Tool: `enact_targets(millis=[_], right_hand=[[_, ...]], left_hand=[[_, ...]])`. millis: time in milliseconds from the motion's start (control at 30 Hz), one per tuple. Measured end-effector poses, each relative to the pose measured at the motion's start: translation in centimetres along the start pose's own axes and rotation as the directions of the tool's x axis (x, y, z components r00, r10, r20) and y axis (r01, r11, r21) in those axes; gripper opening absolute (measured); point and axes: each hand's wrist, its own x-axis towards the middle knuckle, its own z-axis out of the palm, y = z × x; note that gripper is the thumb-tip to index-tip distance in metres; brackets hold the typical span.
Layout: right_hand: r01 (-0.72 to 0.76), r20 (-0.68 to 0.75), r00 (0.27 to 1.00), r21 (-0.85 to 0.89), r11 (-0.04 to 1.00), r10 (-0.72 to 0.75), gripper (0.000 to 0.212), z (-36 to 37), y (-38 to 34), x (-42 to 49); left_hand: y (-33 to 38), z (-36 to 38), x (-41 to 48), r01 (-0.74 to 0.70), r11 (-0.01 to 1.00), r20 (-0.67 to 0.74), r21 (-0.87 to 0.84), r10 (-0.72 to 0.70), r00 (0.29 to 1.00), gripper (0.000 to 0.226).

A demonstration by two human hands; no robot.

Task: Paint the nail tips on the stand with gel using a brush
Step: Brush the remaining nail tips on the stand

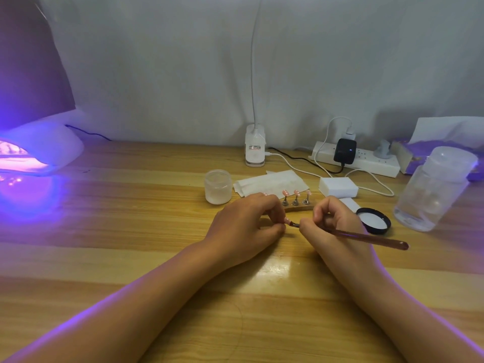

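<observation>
- Fingers of my left hand [246,226] curl round a pink nail tip [287,220] on a small peg, pinching it.
- My right hand [332,226] pinches a glossy brown brush [366,236]; its bristles touch the tip, between both sets of fingers.
- Just beyond my fingers, the wooden stand [298,207] carries three more tips on metal pegs.
- Bare plank table [131,231] spreads left of my fingers.
- I cannot read the lamp clip's [255,150] label.
</observation>
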Motion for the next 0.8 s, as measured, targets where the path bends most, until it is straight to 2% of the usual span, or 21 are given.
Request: enact_targets(millis=[167, 267, 367, 567, 700, 800], right_hand=[[-0.019, -0.027, 0.999, 0.075, 0.997, 0.022, 0.016, -0.12, -0.08, 0.02], [-0.032, 0.011, 0.999, 0.135, 0.990, 0.031, 0.017, -0.11, -0.56, -0.12], [-0.045, 0.041, 0.998, 0.080, 0.996, 0.042, 0.017, -0.03, -0.59, -0.18], [-0.013, -0.001, 1.000, -0.015, 1.000, 0.013, 0.016, -0.02, -0.06, -0.01], [-0.028, -0.016, 0.999, 0.073, 0.997, 0.029, 0.015, -0.13, -0.01, 0.00], [-0.035, 0.024, 0.999, 0.130, 0.991, 0.032, 0.017, -0.10, -0.29, -0.08]], left_hand=[[-0.08, 0.06, -0.05, -0.003, 1.000, -0.002, 0.004, 0.003, 1.000, 0.008], [-0.06, 0.03, -0.02, -0.001, 1.000, 0.000, 0.006, 0.001, 1.000, 0.009], [-0.06, 0.04, 0.01, -0.002, 1.000, 0.001, 0.011, 0.002, 1.000, 0.009], [-0.03, 0.00, 0.01, 0.000, 1.000, 0.004, 0.003, 0.000, 1.000, 0.008], [-0.01, -0.01, -0.03, -0.001, 1.000, 0.008, 0.003, 0.001, 1.000, 0.011], [-0.02, 0.03, -0.07, -0.002, 1.000, -0.001, 0.002, 0.002, 1.000, 0.012]])
